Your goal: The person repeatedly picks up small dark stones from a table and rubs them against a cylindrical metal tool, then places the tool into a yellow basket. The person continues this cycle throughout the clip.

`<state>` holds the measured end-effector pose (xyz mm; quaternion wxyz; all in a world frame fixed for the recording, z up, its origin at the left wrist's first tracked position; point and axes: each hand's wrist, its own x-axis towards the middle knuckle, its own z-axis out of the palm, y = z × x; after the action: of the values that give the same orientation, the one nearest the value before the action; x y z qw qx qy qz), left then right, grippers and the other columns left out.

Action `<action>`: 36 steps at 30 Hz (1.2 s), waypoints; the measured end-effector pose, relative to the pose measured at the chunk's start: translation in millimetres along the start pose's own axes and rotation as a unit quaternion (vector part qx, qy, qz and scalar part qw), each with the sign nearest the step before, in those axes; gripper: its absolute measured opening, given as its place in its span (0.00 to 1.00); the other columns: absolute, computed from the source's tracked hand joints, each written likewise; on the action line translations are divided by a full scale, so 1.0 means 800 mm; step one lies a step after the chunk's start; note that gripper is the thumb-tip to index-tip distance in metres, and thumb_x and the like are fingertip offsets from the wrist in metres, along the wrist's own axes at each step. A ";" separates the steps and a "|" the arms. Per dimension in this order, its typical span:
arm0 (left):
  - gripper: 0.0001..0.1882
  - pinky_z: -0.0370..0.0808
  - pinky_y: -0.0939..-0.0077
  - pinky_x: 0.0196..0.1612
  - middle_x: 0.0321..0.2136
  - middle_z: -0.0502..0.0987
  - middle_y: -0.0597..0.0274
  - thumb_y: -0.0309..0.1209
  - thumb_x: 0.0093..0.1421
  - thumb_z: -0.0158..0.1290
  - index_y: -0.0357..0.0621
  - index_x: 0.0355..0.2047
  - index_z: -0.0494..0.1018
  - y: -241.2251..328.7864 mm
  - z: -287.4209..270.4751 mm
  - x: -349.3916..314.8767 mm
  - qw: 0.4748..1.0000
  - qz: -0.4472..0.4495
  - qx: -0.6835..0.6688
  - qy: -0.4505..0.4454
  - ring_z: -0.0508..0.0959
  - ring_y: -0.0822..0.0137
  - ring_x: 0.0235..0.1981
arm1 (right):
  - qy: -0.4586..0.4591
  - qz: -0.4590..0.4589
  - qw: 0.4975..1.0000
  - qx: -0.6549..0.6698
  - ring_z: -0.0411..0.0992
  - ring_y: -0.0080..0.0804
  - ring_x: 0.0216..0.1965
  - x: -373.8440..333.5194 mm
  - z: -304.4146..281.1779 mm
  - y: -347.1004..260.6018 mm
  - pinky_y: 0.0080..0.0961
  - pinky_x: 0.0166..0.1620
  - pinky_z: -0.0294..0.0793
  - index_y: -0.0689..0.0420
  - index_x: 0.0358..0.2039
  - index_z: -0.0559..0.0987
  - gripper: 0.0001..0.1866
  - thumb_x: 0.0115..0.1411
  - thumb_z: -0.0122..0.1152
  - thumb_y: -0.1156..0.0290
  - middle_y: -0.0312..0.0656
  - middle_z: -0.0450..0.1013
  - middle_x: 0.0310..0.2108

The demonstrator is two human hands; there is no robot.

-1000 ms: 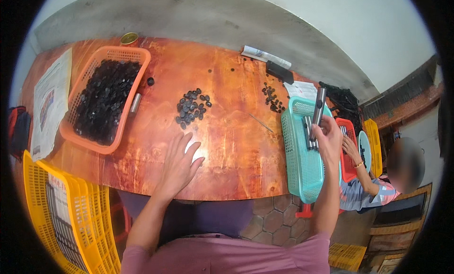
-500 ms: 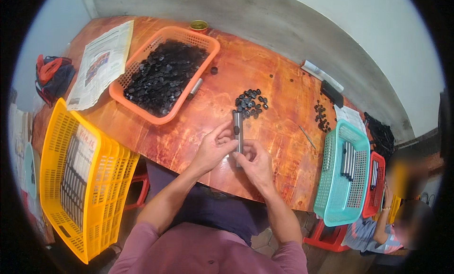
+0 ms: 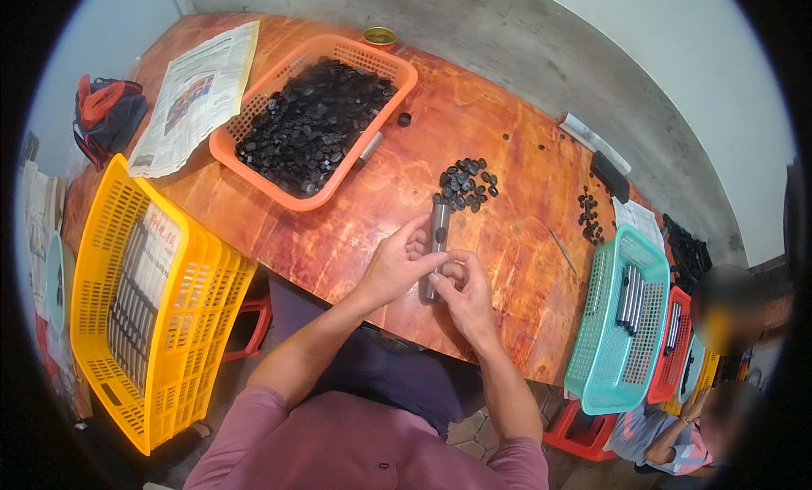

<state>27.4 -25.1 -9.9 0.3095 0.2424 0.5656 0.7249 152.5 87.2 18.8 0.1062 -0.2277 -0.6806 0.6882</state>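
Pinched in left hand (image 3: pixel 394 268) and right hand (image 3: pixel 467 300), between thumbs and curled fingers from either side: a silver tube (image 3: pixel 441 216), pointing away from the near edge of the table (image 3: pixel 533 321), with a dark oval spot on the side facing up. At the far end, close by, a heap of small black pieces (image 3: pixel 461 184). Impossible to tell whether resting on the surface or held just above. To the left, bare surface as far as the orange basket (image 3: pixel 264 185); to the right, more bare surface, broken by a thin rod (image 3: pixel 562 250) near the teal basket (image 3: pixel 590 329) at the right edge. Over the near edge, both forearms.
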 end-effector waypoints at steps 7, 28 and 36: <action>0.34 0.76 0.83 0.39 0.38 0.77 0.66 0.25 0.66 0.60 0.32 0.70 0.61 -0.003 0.000 0.000 1.000 -0.008 -0.026 0.015 0.77 0.80 0.37 | 0.001 -0.004 1.000 0.020 0.73 0.15 0.33 -0.002 0.006 -0.004 0.16 0.36 0.74 0.63 0.54 0.70 0.18 0.66 0.64 0.79 0.41 0.80 0.37; 0.29 0.74 0.82 0.40 0.40 0.78 0.65 0.25 0.69 0.56 0.33 0.69 0.62 0.015 -0.002 0.000 0.998 -0.019 -0.055 0.025 0.76 0.79 0.37 | 0.151 -0.217 0.850 -0.456 0.78 0.52 0.40 0.108 -0.066 -0.011 0.43 0.42 0.78 0.58 0.41 0.84 0.08 0.65 0.64 0.69 0.49 0.77 0.39; 0.31 0.76 0.81 0.43 0.41 0.79 0.64 0.27 0.69 0.57 0.31 0.69 0.62 0.012 -0.003 -0.001 1.000 -0.010 -0.007 0.007 0.78 0.78 0.39 | 0.147 -0.179 0.835 -0.500 0.78 0.49 0.37 0.086 -0.061 -0.027 0.41 0.42 0.76 0.59 0.40 0.86 0.08 0.64 0.64 0.70 0.50 0.78 0.34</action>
<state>24.6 -29.0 -1.1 0.3150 0.2295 0.5647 0.7275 111.1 163.1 30.0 0.1975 -0.2226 -0.9373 0.1815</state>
